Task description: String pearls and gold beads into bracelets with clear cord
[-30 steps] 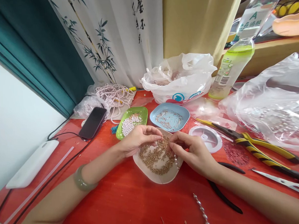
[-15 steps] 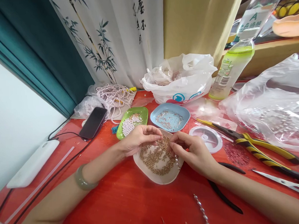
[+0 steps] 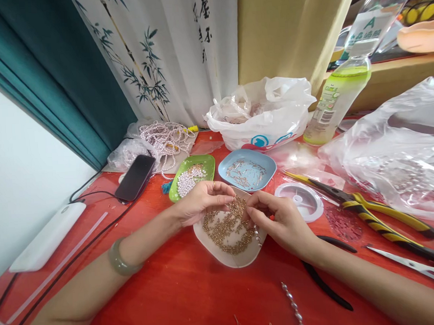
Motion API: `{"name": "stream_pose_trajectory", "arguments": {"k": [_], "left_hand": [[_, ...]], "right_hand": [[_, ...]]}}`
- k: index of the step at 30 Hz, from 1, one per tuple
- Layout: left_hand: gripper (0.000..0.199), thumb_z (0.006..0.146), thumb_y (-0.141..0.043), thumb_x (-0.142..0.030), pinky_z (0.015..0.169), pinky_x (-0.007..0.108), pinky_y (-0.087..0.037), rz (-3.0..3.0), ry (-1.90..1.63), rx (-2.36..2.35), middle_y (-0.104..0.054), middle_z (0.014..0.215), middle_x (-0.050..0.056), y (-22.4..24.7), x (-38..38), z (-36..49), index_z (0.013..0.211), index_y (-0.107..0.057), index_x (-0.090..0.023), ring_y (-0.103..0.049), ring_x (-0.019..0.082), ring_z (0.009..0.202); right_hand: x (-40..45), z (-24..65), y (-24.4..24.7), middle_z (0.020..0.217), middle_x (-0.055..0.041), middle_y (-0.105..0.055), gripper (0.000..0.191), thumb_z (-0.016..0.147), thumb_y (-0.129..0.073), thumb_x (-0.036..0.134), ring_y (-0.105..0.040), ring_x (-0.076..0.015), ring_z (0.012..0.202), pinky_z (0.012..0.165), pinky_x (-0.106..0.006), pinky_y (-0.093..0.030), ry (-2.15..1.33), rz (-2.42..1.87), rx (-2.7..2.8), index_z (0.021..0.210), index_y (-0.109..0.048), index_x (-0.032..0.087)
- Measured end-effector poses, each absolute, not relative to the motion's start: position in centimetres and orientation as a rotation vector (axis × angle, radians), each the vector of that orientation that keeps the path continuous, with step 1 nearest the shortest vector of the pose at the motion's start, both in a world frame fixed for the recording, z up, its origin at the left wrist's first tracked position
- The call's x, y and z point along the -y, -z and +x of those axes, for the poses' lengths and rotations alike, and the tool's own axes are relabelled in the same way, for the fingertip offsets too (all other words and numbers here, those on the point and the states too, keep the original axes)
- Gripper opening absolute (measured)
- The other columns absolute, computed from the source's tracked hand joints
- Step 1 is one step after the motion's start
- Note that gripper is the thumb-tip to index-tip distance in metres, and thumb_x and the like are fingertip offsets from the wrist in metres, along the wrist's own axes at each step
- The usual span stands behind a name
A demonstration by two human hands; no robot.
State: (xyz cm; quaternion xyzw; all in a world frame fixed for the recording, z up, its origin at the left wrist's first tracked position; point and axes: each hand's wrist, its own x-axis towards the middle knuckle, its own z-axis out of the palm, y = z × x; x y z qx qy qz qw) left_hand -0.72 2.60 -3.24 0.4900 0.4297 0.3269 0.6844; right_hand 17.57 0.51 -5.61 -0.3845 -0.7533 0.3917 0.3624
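Both hands hover over a white plate (image 3: 222,253) that holds many small gold beads (image 3: 224,230). My left hand (image 3: 206,201), above the plate's far left side, has thumb and fingertips pinched; whatever is between them is too small to make out. Opposite it, my right hand (image 3: 273,215) is closed on a short beaded strand (image 3: 257,234), which hangs below its fingers over the plate's right edge. A second strand of silvery beads (image 3: 294,307) lies on the red table (image 3: 166,293) nearer to me.
Behind the plate stand a green dish (image 3: 210,165) of pearl beads and a blue dish (image 3: 235,156) of metal pins. To the right are a white spool (image 3: 300,201), pliers (image 3: 352,203), scissors (image 3: 402,256) and a bottle (image 3: 336,101). A phone (image 3: 136,177) lies left.
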Motion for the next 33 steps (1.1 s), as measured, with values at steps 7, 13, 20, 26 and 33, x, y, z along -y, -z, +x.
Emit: {"name": "stream_pose_trajectory", "arguments": {"k": [7, 13, 20, 26, 33], "left_hand": [[0.012, 0.064, -0.068, -0.016, 0.062, 0.021, -0.041, 1.111, -0.732, -0.946, -0.056, 0.072, -0.001, 3.36, -2.6, -0.87, 0.072, -0.062, -0.011, -0.05, 0.006, 0.065], [0.011, 0.063, -0.068, -0.013, 0.061, 0.021, -0.041, 1.127, -0.733, -0.943, -0.057, 0.069, 0.0, 3.09, -2.61, -0.74, 0.071, -0.062, -0.01, -0.051, 0.006, 0.061], [0.012, 0.059, -0.07, -0.012, 0.061, 0.021, -0.042, 1.175, -0.731, -0.942, -0.061, 0.068, 0.0, 3.19, -2.49, -0.69, 0.069, -0.064, -0.012, -0.054, 0.007, 0.06], [0.011, 0.06, -0.071, -0.018, 0.062, 0.022, -0.044, 1.264, -0.791, -0.988, -0.064, 0.068, 0.001, 3.49, -2.54, -0.56, 0.069, -0.066, -0.013, -0.055, 0.009, 0.061], [0.009, 0.064, -0.068, -0.022, 0.066, 0.024, -0.045, 1.542, -0.845, -1.064, -0.066, 0.071, 0.002, 3.07, -2.42, -0.65, 0.069, -0.067, -0.015, -0.058, 0.011, 0.067]], "right_hand": [[-0.5, 17.68, 5.67, 0.056, 0.0011, -0.057, 0.011, 0.076, -0.042, 0.017, -0.052, -0.0096, 0.049, 0.045, -0.021, -0.039, -0.97, -0.999, 1.94, 0.068, -0.049, 0.018], [-0.59, 17.55, 5.64, 0.056, 0.001, -0.058, 0.012, 0.076, -0.041, 0.017, -0.053, -0.0098, 0.048, 0.045, -0.021, -0.04, -0.971, -1.014, 1.946, 0.067, -0.049, 0.018], [-0.65, 17.49, 5.6, 0.061, -0.0006, -0.06, 0.014, 0.079, -0.041, 0.019, -0.054, -0.0098, 0.051, 0.046, -0.021, -0.041, -0.972, -0.994, 1.96, 0.07, -0.051, 0.018], [-0.51, 17.44, 5.49, 0.061, -0.0008, -0.06, 0.014, 0.08, -0.04, 0.021, -0.054, -0.0101, 0.05, 0.045, -0.021, -0.041, -0.979, -1.003, 1.971, 0.07, -0.05, 0.018], [-0.5, 17.4, 5.53, 0.061, -0.002, -0.061, 0.013, 0.079, -0.04, 0.021, -0.055, -0.0112, 0.051, 0.045, -0.022, -0.041, -0.965, -1.008, 1.989, 0.072, -0.05, 0.018]]}}
